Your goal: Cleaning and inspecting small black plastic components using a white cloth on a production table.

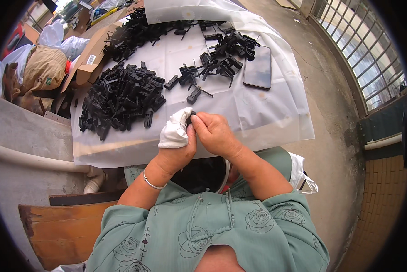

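Both hands are being pressed together around a small black moulded plastic clip.
Left hand, wearing white cloth, and bare right hand are pinching it; judged light, stiff, best gripped at its body.

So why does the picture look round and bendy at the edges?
Head view: a fisheye lens bends straight lines, like the window grille, with black corners; soft daylight, sharp middle where the hands, left hand and right hand, pinch a small black part.

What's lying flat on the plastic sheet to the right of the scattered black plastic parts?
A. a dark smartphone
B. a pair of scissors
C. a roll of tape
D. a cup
A: a dark smartphone lies face up on the white plastic sheet, just right of the scattered black plastic parts.
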### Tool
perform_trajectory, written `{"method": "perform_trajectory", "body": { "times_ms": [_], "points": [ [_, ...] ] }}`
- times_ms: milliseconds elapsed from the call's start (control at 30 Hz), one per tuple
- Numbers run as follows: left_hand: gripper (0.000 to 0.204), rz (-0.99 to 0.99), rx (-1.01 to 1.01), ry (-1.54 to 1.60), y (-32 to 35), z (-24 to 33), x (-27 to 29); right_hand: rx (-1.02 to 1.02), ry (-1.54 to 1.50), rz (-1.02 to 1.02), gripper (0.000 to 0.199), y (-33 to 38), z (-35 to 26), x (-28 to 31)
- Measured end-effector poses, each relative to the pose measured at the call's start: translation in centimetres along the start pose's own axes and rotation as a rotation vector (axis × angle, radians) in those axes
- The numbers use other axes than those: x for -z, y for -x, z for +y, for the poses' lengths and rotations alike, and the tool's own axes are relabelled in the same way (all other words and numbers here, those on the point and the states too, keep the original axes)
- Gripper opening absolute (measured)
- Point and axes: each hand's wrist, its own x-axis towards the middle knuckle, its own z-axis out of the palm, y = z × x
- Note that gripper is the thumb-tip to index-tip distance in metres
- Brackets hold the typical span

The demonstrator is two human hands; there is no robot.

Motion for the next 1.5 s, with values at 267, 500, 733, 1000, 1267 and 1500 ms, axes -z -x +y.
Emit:
{"method": "perform_trajectory", "body": {
  "times_ms": [267, 500, 733, 1000, 1267, 1500],
  "points": [
    [0.038, -0.101, 0.638, 1.0, -1.1, 0.6, 3.0, 0.021, 0.259, -0.183, 0.013, 0.3, -0.8, 2.5],
    [0.034, -0.113, 0.621, 1.001, -1.3, 0.5, 3.2, 0.195, 0.173, -0.161, 0.011, 0.1, -0.9, 2.9],
    [0.03, -0.219, 0.586, 0.693, -1.5, 0.8, 3.0, 0.451, 0.14, -0.026, 0.013, -0.3, 0.1, 2.7],
    [0.024, -0.344, 0.669, 1.067, -0.7, 1.4, 3.4, 0.089, -0.175, -0.021, 0.01, -0.1, -1.0, 1.6],
    [0.021, -0.3, 0.605, 0.747, -1.0, 1.3, 3.1, 0.128, -0.041, -0.183, 0.023, 0.0, -1.3, 1.7],
    [0.021, -0.318, 0.321, 0.414, -1.0, 1.1, 2.8, 0.084, 0.026, -0.103, 0.023, 0.0, -1.0, 0.6]
  ]
}}
